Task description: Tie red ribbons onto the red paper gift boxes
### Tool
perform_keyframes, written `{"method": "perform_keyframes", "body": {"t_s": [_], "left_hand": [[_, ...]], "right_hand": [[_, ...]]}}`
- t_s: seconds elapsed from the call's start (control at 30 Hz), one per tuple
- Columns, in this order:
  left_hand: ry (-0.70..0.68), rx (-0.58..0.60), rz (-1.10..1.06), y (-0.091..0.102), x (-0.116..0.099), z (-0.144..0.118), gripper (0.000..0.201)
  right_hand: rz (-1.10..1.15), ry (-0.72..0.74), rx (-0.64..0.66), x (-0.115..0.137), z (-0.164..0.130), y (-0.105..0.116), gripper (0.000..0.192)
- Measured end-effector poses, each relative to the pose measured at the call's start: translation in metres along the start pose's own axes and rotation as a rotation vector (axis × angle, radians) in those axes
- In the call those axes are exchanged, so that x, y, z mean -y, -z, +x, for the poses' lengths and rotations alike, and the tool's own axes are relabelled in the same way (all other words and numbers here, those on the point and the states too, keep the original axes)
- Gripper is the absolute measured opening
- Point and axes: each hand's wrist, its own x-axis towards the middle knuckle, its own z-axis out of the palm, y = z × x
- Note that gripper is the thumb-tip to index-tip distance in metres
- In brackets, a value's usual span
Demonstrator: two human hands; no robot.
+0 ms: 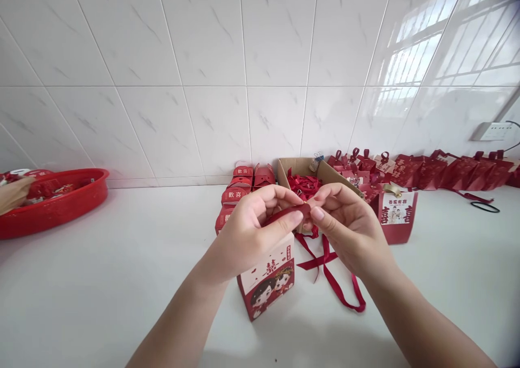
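Note:
My left hand (254, 227) and my right hand (345, 224) meet above the white counter, both pinching one dark red ribbon (330, 273) whose loose ends trail down onto the counter. Directly under my left hand stands a small red and white gift box (268, 286) printed with a cartoon couple. The ribbon's top part is hidden between my fingertips.
An open cardboard box (303, 167) of red ribbons sits behind my hands. Folded red boxes (239, 186) lie to its left, and several finished red boxes (447, 173) line the wall at right. A red tray (57, 208) is at far left. A black band (485, 207) lies at right.

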Motion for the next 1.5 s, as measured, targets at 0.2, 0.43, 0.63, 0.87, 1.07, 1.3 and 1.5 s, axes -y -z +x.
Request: {"method": "perform_keyframes", "body": {"t_s": [0.2,0.43,0.63,0.87,1.07,1.3,1.5], "left_hand": [[-0.027,-0.037,-0.057,0.001,0.003,0.003,0.011],[0.028,0.059,-0.186,0.006,0.008,0.007,0.033],[0.024,0.169,-0.033,0.001,0.006,-0.001,0.038],[-0.068,0.065,0.317,-0.007,0.008,-0.012,0.036],[-0.138,0.066,0.434,-0.010,0.010,-0.012,0.035],[-0.175,0.055,0.535,-0.010,0.008,-0.014,0.034],[-0.180,0.055,0.616,-0.009,0.008,-0.013,0.033]], "right_hand": [[-0.024,0.045,-0.004,-0.001,-0.001,0.003,0.005],[-0.039,0.121,0.023,0.000,-0.002,0.003,0.011],[-0.051,0.188,0.057,0.000,-0.004,0.002,0.017],[-0.104,0.220,0.084,0.002,-0.007,0.002,0.014],[-0.140,0.193,0.081,0.005,-0.009,-0.001,0.013],[-0.154,0.151,0.050,0.005,-0.011,-0.001,0.011],[-0.212,0.225,0.059,0.004,-0.010,-0.002,0.016]]}}
